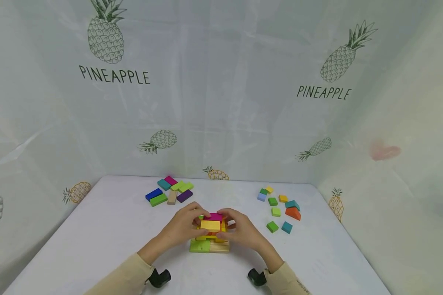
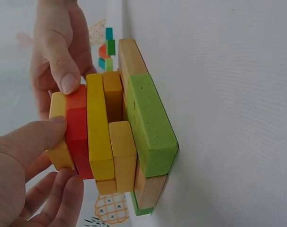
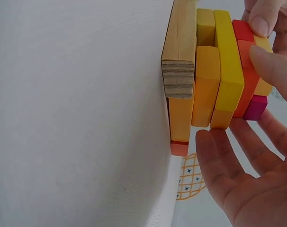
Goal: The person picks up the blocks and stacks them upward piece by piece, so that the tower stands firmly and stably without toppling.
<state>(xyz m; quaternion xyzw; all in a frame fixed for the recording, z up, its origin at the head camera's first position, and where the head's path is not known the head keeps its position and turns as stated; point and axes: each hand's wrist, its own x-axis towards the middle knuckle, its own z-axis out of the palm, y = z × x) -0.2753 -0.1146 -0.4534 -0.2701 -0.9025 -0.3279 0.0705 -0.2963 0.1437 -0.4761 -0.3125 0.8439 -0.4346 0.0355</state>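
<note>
A layered stack of wooden blocks stands on the table between the two hands. At its foot lie a lime green block (image 1: 199,246) and a plain wood block (image 1: 220,247). Above come orange-yellow blocks (image 2: 123,153), a long yellow block (image 2: 99,127) and a red layer (image 2: 78,137). On top, a pale yellow block (image 1: 210,225) lies in front of a magenta block (image 1: 215,217). My left hand (image 1: 180,223) grips this top layer from the left, thumb on the yellow block's front. From the right, my right hand (image 1: 243,230) pinches it, thumb at the yellow block's right end.
Loose coloured blocks, among them a purple block (image 1: 185,196) and a blue block (image 1: 154,194), lie at the back left. More small blocks lie on the right, including an orange-red block (image 1: 293,213). A pineapple-printed curtain (image 1: 221,102) hangs behind the white table (image 1: 107,229).
</note>
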